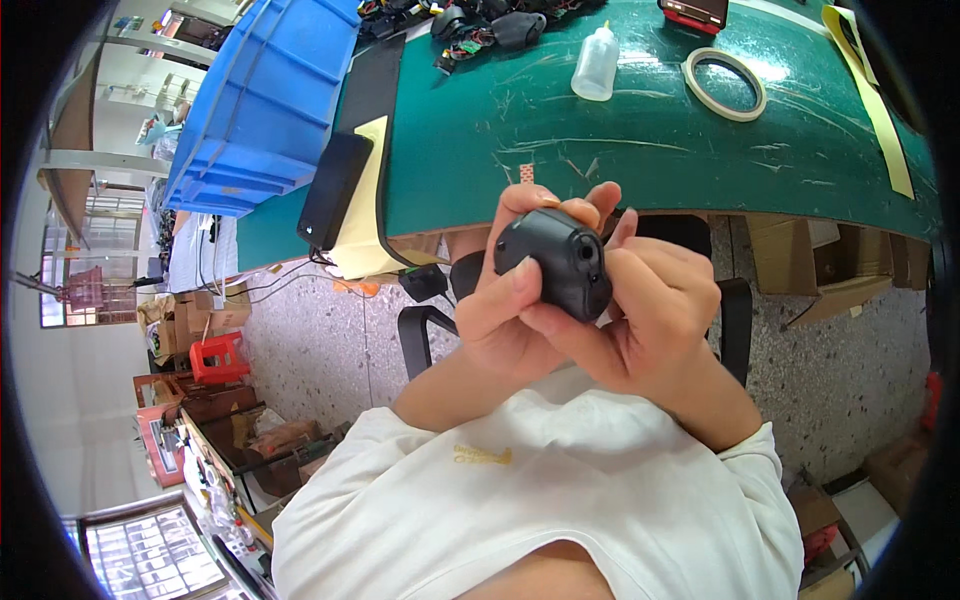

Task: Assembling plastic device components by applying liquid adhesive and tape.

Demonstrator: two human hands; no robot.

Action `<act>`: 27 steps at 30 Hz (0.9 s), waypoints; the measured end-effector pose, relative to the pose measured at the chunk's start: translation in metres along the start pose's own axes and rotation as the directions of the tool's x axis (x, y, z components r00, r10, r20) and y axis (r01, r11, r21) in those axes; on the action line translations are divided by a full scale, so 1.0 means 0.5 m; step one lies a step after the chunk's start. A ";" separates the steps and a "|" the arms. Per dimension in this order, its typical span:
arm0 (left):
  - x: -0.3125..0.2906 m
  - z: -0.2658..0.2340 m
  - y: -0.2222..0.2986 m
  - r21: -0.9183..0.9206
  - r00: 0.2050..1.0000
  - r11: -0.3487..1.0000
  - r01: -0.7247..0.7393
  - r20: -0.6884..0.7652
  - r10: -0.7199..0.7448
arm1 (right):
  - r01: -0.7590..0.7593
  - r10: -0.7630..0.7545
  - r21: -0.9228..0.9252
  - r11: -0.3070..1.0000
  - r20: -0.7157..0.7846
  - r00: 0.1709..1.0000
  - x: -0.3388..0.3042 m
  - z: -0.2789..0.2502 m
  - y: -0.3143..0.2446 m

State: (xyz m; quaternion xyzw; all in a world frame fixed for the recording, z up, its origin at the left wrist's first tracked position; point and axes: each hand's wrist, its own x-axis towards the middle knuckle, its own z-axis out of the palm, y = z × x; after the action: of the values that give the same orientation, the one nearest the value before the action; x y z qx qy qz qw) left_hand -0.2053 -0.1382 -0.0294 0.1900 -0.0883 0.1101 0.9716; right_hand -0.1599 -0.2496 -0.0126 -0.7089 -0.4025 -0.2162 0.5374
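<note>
Close to my chest, just off the front edge of the green table, I hold a small rounded black plastic device (pixel 552 252) with round openings in one end. My left hand (pixel 505 315) wraps round it, thumb pressed on its near face and fingers behind. My right hand (pixel 660 300) grips its right end, fingers curled against the side with the openings; what lies under those fingertips is hidden.
On the green table (pixel 450 130) are a translucent squeeze bottle (pixel 596 65), a roll of tape (pixel 725 85) and a heap of black parts with wires (pixel 490 32). A blue bin (pixel 265 100) and a black box (pixel 335 190) stand at left. Cardboard boxes (pixel 800 255) lie underneath.
</note>
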 end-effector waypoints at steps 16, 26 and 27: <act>0.173 -0.009 0.158 0.979 0.957 0.159 -0.128 0.164 -0.240 | -0.039 0.108 -0.148 0.988 0.496 0.862 0.101 -0.063 0.086; 0.399 -0.113 0.141 0.417 0.874 0.785 0.458 -0.375 -0.310 | 0.069 0.445 -0.773 0.631 0.433 0.784 0.171 -0.170 0.282; 0.393 -0.111 0.135 0.449 0.876 0.759 0.472 -0.331 -0.350 | 0.235 0.246 -0.724 0.648 0.492 0.835 0.179 -0.171 0.278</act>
State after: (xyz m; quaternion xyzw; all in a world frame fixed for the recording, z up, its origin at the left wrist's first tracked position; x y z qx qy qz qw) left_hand -0.0260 -0.0203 -0.0148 0.4442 0.1002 -0.0668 0.8878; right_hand 0.0147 -0.3129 -0.0001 -0.8992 -0.4080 -0.1498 0.0507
